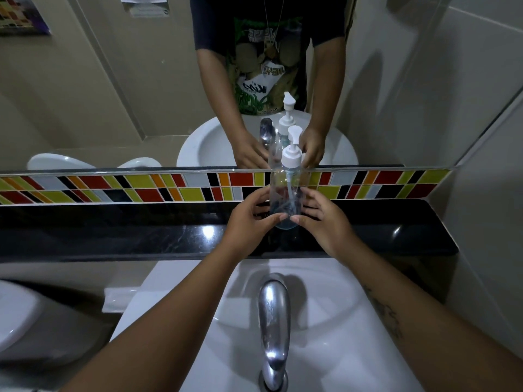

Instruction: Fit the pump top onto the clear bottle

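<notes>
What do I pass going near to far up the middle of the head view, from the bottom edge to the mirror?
Chrome tap → white sink basin → black stone ledge → clear bottle with the pump top on it → coloured tile strip → mirror.

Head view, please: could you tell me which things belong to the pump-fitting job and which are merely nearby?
Job:
clear bottle
pump top, already sitting on the bottle neck
left hand and right hand, around the bottle's base

Nearby:
tap
sink
black ledge
mirror
</notes>
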The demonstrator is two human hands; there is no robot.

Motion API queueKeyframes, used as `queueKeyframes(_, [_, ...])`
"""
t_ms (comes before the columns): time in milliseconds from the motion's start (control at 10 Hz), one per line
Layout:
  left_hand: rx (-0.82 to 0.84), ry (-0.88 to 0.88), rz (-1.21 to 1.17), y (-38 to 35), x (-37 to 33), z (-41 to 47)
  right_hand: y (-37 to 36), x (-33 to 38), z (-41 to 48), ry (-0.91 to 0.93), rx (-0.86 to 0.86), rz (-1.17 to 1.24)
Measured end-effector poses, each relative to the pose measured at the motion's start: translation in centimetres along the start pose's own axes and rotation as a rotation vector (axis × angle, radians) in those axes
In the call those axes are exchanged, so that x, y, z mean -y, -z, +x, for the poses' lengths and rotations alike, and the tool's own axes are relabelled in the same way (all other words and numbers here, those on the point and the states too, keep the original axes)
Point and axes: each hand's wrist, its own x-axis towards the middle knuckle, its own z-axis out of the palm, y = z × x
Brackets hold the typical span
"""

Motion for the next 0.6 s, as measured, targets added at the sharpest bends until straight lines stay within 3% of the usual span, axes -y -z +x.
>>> queueKeyframes(300, [-0.018, 0.026, 0.001, 0.6, 1.1, 0.5, -1.2, -0.3, 0.3, 0.008, -0.012, 0.053])
queueKeyframes(400, [-0.042, 0.042, 0.067, 0.8, 0.8, 0.2, -1.3, -0.2, 0.1, -0.002, -0.027, -0.028])
queueKeyframes(600, [-0.18, -0.024, 0.443, 3.2, 1.4, -2.3, 0.3, -1.6, -1.6, 0.058, -0.195, -0.641])
